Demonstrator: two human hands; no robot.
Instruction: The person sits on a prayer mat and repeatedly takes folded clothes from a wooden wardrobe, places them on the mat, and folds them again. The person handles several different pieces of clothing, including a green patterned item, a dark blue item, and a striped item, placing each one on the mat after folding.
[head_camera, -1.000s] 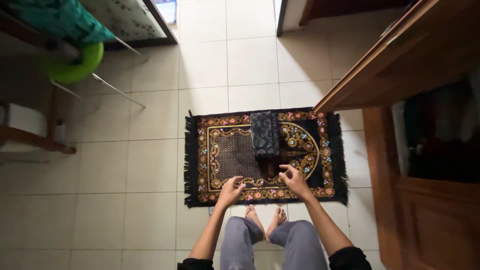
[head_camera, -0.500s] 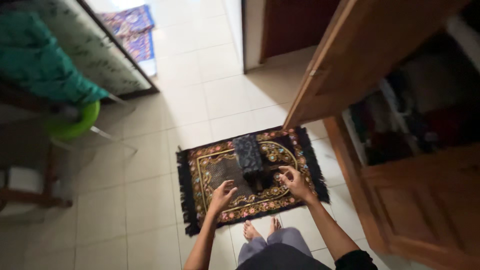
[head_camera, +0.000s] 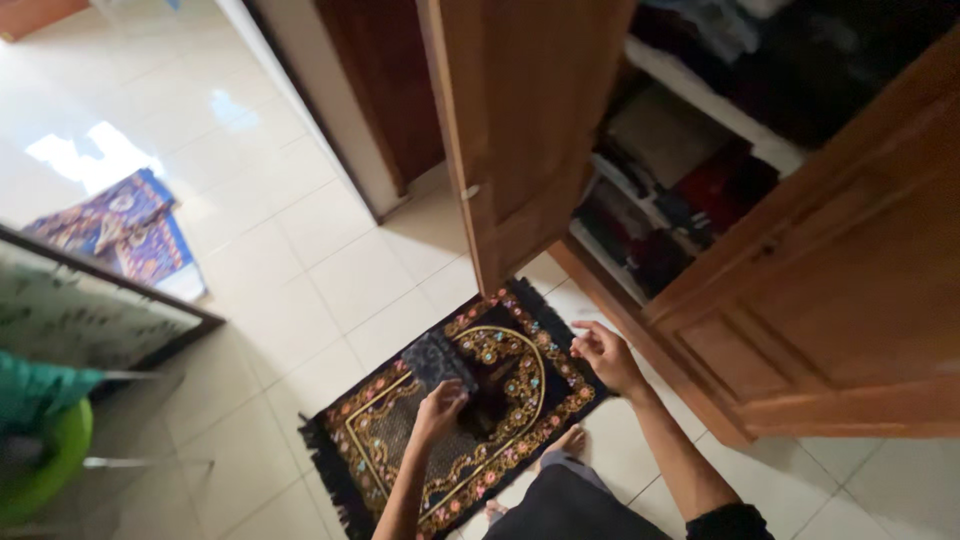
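On the tiled floor beside the open wardrobe (head_camera: 700, 200), your left hand (head_camera: 440, 408) presses loosely curled fingers onto the folded dark cloth (head_camera: 440, 362) atop the patterned rug (head_camera: 460, 410), your right hand (head_camera: 603, 355) hovers half-open, and the cloth may unfold if tugged.

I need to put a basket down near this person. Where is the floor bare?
Bare tiles lie between the dark patterned rug, the open wardrobe door and the blue rug. It is crowded on the dark rug, where the left hand rests and the right hand hovers beside the wardrobe.
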